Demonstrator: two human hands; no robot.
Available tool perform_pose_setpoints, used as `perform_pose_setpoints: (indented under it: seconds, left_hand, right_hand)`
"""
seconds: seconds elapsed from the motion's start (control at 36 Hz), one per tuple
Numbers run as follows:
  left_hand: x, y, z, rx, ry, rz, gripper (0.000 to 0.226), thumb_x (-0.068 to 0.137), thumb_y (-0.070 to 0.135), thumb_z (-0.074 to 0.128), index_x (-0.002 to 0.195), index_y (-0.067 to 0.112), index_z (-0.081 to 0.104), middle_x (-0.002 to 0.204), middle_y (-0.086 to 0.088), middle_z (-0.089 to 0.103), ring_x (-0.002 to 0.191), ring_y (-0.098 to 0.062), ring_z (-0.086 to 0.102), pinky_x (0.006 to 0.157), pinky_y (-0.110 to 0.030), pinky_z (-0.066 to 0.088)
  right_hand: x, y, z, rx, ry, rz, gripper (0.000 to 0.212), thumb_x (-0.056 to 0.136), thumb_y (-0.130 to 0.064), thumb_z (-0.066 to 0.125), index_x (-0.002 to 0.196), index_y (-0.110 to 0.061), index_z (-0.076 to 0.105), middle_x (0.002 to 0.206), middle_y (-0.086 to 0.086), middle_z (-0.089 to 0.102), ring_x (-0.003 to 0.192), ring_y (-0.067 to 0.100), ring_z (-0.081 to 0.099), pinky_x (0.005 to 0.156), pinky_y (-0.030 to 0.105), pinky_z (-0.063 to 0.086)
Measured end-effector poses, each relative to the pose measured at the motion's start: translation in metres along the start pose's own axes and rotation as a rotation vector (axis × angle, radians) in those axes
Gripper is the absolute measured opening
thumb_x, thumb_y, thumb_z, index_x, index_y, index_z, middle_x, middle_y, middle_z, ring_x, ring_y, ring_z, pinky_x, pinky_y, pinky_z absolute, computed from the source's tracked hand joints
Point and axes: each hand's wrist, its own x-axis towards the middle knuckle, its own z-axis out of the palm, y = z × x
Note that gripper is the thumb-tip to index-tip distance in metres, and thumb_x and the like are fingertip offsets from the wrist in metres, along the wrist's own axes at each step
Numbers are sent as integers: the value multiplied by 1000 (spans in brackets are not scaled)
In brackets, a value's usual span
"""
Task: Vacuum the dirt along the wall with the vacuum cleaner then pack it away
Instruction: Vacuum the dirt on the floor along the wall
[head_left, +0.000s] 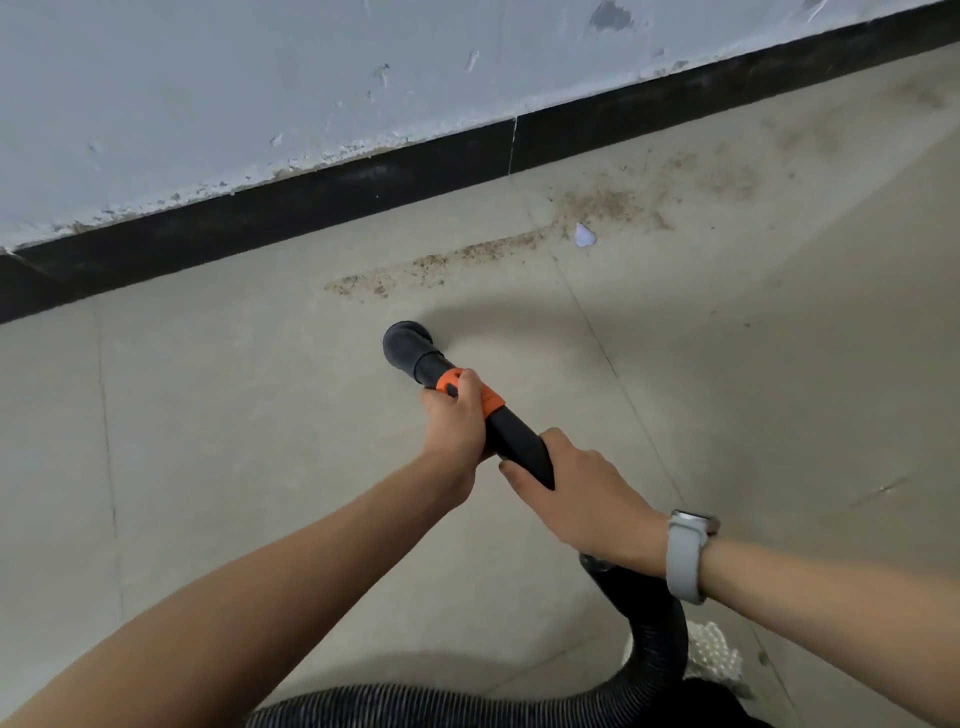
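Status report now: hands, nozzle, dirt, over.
Left hand and right hand grip the wand. Nozzle short of dirt. Paper scrap ahead.

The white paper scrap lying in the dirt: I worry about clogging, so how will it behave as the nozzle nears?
The small white paper scrap looks thin with a lifted edge, so probably light and floppy. It may flutter away or cling flat over the black round nozzle.
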Motion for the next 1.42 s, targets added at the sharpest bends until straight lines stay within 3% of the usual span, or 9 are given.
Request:
perform_pose_setpoints:
  seconds: [0.17, 0.31, 0.5, 0.64, 0.78, 0.92, 1.17, 1.42]
  left_hand:
    - [12, 7, 11, 99, -164, 11, 35, 96, 29, 47, 123, 8, 39, 103, -11, 49, 81, -22, 57, 58, -35, 53]
    - [18, 11, 20, 180, -207, 29, 37, 96, 30, 44, 125, 6, 39, 103, -13, 51, 79, -22, 59, 58, -34, 52]
    - [33, 27, -7, 119, -78, 56, 37, 97, 27, 42, 125, 3, 40, 100, -12, 51, 81, -23, 58, 53, -31, 50]
    - [48, 39, -55, 48, 78, 92, 41, 96, 26, 40, 127, 0, 41, 102, -14, 50, 83, -25, 56, 43, -26, 48]
    - [58, 48, -86, 9, 181, 134, 39, 95, 24, 38, 124, -1, 43, 101, -14, 50, 85, -25, 55, 50, -30, 46]
    - [68, 57, -88, -5, 211, 150, 21, 95, 23, 38, 108, 7, 42, 89, -9, 47, 75, -20, 53, 49, -29, 45]
    - [85, 74, -67, 33, 232, 160, 35, 99, 27, 36, 126, 5, 38, 92, -8, 47, 76, -19, 52, 54, -32, 45]
    - [66, 50, -33, 64, 153, 115, 32, 100, 28, 37, 122, 5, 38, 91, -7, 46, 75, -19, 53, 55, -32, 47]
  right_hand:
    - [-4, 0, 2, 33, 102, 73, 37, 94, -55, 43, 99, -18, 40, 77, -1, 55, 68, 22, 56, 62, 35, 46]
    - [1, 3, 2, 60, 138, 96, 39, 93, -56, 43, 101, -17, 40, 77, 1, 56, 69, 24, 59, 67, 42, 53]
    - [28, -18, 4, 11, 64, -27, 36, 94, -52, 45, 97, -16, 40, 72, 0, 54, 58, 20, 52, 57, 34, 46]
    - [55, -53, 19, -120, 1, -148, 38, 95, -54, 43, 99, -16, 39, 74, -2, 49, 69, 24, 53, 61, 33, 41]
    - [76, -78, 34, -187, -25, -231, 39, 95, -54, 42, 98, -16, 38, 77, -1, 51, 71, 26, 55, 59, 34, 40]
    - [90, -83, 36, -172, -22, -235, 39, 96, -54, 41, 97, -16, 37, 71, -3, 47, 67, 24, 52, 57, 33, 38]
    - [107, -83, 27, -79, -12, -182, 39, 95, -54, 43, 96, -15, 39, 73, 0, 51, 62, 23, 51, 57, 33, 41]
    - [74, -50, 13, 17, -16, -104, 37, 93, -54, 45, 95, -17, 41, 74, 0, 55, 61, 21, 52, 61, 36, 47]
